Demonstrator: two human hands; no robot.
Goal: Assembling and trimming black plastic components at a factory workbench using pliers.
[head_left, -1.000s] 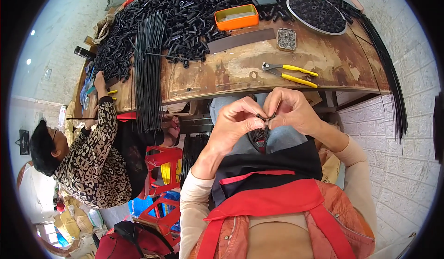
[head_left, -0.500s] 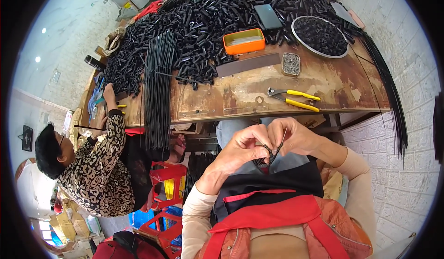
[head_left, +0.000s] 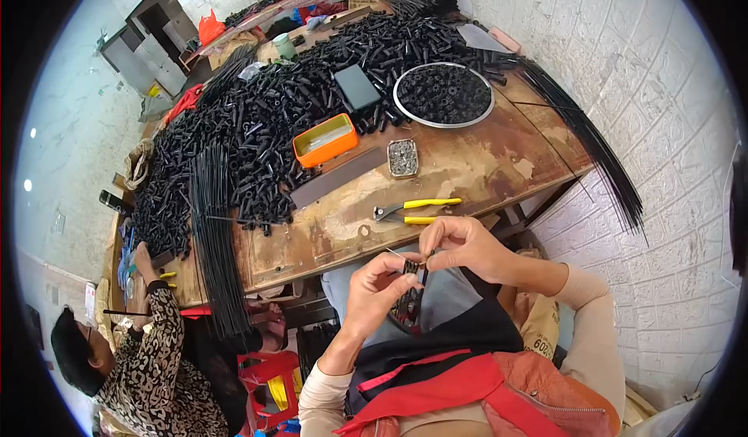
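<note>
Above my lap, at the table's front edge, my left hand (head_left: 372, 298) pinches a small black part (head_left: 411, 266). A thin pale pin or wire (head_left: 396, 253) sticks out beside it, pointing up and to the left. My right hand (head_left: 465, 251) meets it from the right, thumb and fingers closed on the other side of the same black part. The fingers hide most of the part's shape. Nearest to my hands on the wooden table (head_left: 351, 230) lies a pair of yellow-handled pincers (head_left: 417, 210), jaws to the left.
A large heap of short black tubes (head_left: 265, 125) covers the table's far side. Nearby are an orange box (head_left: 326, 141), a small box of metal bits (head_left: 403, 159), a round tray of black rings (head_left: 444, 122) and black rod bundles (head_left: 210, 234). A co-worker (head_left: 148, 343) sits at left.
The view has swung, so the table sits lower and further left. My hands remain together at the black part, but have turned, and the thin pin now points up and left.
</note>
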